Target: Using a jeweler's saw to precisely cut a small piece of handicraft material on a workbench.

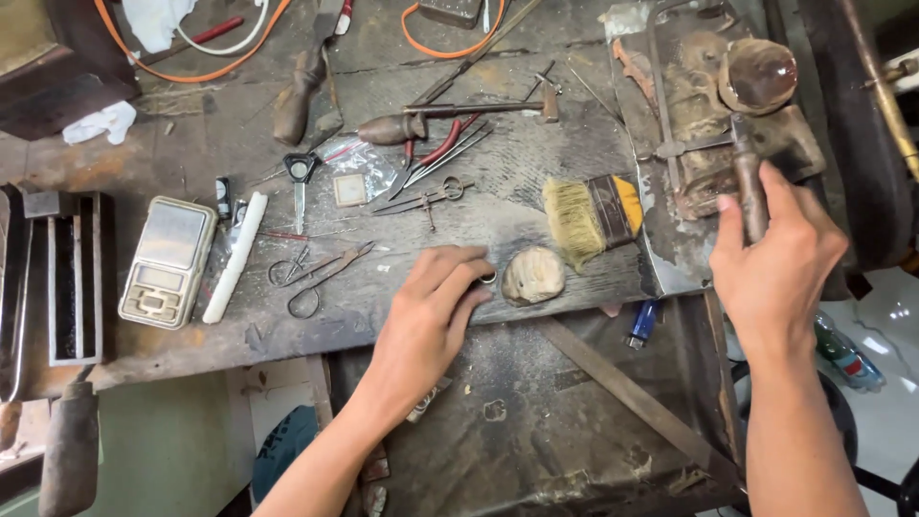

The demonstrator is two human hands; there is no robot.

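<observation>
My left hand (428,316) rests on the worn wooden workbench (536,182) and pinches a small metal ring (488,279) at its fingertips, next to a rounded wooden block (533,275). My right hand (775,263) grips the wooden handle of a tool (749,182) that lies against a rusty metal tray (670,249) at the bench's right end. On that tray sits a round brownish lump (758,75). A flat brush (591,218) with pale bristles lies between my hands.
A small digital scale (168,260) and a white stick (235,257) lie at the left. Small scissors (311,273), pliers with red handles (431,153), tweezers and files are scattered across the middle. Orange cable (191,72) loops at the back. A blue lighter (642,324) sits on the lower shelf.
</observation>
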